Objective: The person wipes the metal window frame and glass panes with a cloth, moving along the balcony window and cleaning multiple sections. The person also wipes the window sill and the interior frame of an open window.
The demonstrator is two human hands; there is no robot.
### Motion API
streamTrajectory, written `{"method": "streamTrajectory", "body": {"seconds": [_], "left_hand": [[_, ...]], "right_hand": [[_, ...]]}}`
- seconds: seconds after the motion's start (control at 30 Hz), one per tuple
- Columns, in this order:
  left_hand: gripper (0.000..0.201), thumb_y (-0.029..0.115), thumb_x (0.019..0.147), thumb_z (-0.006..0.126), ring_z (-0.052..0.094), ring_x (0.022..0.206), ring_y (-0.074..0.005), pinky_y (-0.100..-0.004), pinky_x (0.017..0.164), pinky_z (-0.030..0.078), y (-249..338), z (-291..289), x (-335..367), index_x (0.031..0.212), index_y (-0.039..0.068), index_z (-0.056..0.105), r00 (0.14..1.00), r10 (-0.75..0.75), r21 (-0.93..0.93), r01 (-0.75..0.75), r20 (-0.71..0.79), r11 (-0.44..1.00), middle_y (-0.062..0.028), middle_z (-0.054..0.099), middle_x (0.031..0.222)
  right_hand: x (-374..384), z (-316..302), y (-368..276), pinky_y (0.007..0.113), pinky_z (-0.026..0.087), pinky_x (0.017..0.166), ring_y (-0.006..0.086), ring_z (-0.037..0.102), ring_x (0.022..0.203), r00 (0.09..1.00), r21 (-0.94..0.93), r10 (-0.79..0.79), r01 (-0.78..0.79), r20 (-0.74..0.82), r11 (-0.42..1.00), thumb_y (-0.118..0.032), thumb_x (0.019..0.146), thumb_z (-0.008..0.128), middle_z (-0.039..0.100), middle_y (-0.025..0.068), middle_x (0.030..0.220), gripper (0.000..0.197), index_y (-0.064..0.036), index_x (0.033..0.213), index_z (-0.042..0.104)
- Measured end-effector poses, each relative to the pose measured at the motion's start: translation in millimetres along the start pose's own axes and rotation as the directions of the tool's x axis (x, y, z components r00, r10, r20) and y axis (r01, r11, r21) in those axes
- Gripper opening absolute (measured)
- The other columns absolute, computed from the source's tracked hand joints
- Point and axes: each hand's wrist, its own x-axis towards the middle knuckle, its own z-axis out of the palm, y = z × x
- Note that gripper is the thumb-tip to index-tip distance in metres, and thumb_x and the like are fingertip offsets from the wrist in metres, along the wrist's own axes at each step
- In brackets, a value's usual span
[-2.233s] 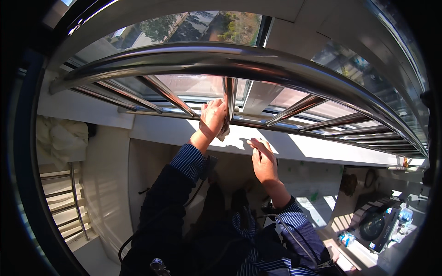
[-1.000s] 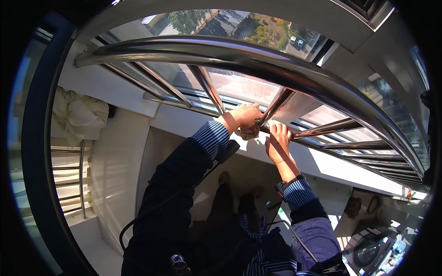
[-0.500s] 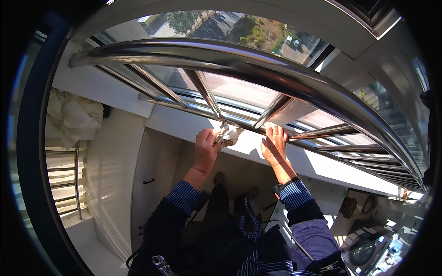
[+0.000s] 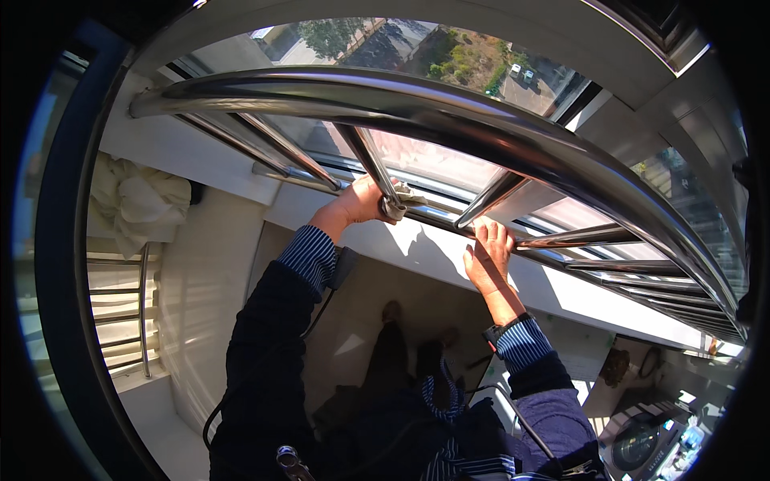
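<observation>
Where the view begins at far left, a heap of cream fabric (image 4: 140, 200) lies above a slatted rack (image 4: 120, 309), well apart from both hands.

Next, left hand (image 4: 361, 200): fingers closed on a small grey-beige cloth (image 4: 397, 204), which is bunched against the lower end of an upright metal bar (image 4: 362, 152). Key relation: cloth lies at the left hand's fingertip side, toward the right hand. Bar's long axis runs from the thick top rail (image 4: 385, 92) down and slightly rightward to the thin lower rail (image 4: 433, 216). Left hand is clearly the nearer to cloth and bar. Cloth itself is crumpled; no long axis readable.

Further right, a second upright (image 4: 488, 196) meets the lower rail just left of the right hand (image 4: 490, 252). That hand's fingers bend over the lower rail; whether they close fully round it, cannot tell. Hands are apart, white sill (image 4: 437, 248) showing below and between.

Lower right corner: front-loading washing machine (image 4: 635, 445), round dark door; contents not readable.
</observation>
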Motion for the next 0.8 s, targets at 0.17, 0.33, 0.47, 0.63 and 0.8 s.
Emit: {"method": "streamTrajectory", "body": {"seconds": [0.17, 0.33, 0.47, 0.63, 0.8], "left_hand": [[0.068, 0.040, 0.060, 0.092, 0.062, 0.106, -0.0268, -0.0370, 0.098, 0.050, -14, -20, 52, 0.115, 0.016, 0.060, 0.823, 0.106, -0.116, -0.049, 0.558, 0.992, -0.0043, 0.064, 0.108], [0.047, 0.025, 0.071, 0.085, 0.059, 0.117, -0.0250, -0.0442, 0.119, 0.026, 8, 15, -2, 0.110, 0.011, 0.063, 0.990, -0.036, -0.043, 0.030, -0.139, 0.999, -0.0068, 0.067, 0.111], [0.038, 0.004, 0.069, 0.081, 0.056, 0.126, -0.0261, -0.0524, 0.121, 0.029, 38, 46, -32, 0.103, 0.006, 0.064, 0.705, -0.055, 0.064, 0.141, -0.707, 0.988, -0.0078, 0.065, 0.114], [0.035, 0.000, 0.069, 0.078, 0.058, 0.119, -0.0335, -0.0470, 0.111, 0.041, 77, 64, -60, 0.101, 0.002, 0.064, 0.711, -0.104, 0.104, 0.243, -0.696, 0.964, -0.0102, 0.062, 0.116], [0.029, 0.006, 0.081, 0.076, 0.061, 0.116, -0.0281, -0.0431, 0.100, 0.048, 119, 92, -89, 0.107, 0.003, 0.065, 0.715, -0.518, -0.398, 0.352, -0.469, 0.847, -0.0097, 0.065, 0.115]], "right_hand": [[-1, 2, -1, 0.052, 0.030, 0.111, 0.0326, 0.047, 0.123, 1.000, -0.027, -0.005, 0.004, -0.025, 1.000, -0.007, 0.074, 0.072, 0.052, 0.0141, 0.127, 0.066, -0.0074, 0.135, 0.046], [-1, 4, -1, 0.052, 0.031, 0.110, 0.0327, 0.048, 0.119, 1.000, -0.027, 0.009, -0.010, -0.023, 1.000, -0.007, 0.073, 0.072, 0.053, 0.0147, 0.123, 0.066, -0.0073, 0.134, 0.046], [-2, 2, 0, 0.052, 0.030, 0.111, 0.0321, 0.048, 0.122, 0.998, -0.024, -0.024, 0.023, -0.055, 0.999, -0.008, 0.073, 0.073, 0.052, 0.0141, 0.127, 0.066, -0.0076, 0.134, 0.046], [-3, 6, 0, 0.051, 0.030, 0.111, 0.0314, 0.048, 0.123, 0.999, -0.033, -0.016, 0.015, -0.029, 0.999, -0.006, 0.074, 0.072, 0.052, 0.0131, 0.129, 0.066, -0.0082, 0.135, 0.046], [1, -6, -3, 0.050, 0.032, 0.111, 0.0329, 0.048, 0.125, 1.000, 0.017, -0.009, 0.009, -0.004, 1.000, -0.004, 0.077, 0.070, 0.051, 0.0144, 0.134, 0.062, -0.0076, 0.134, 0.047]]}}
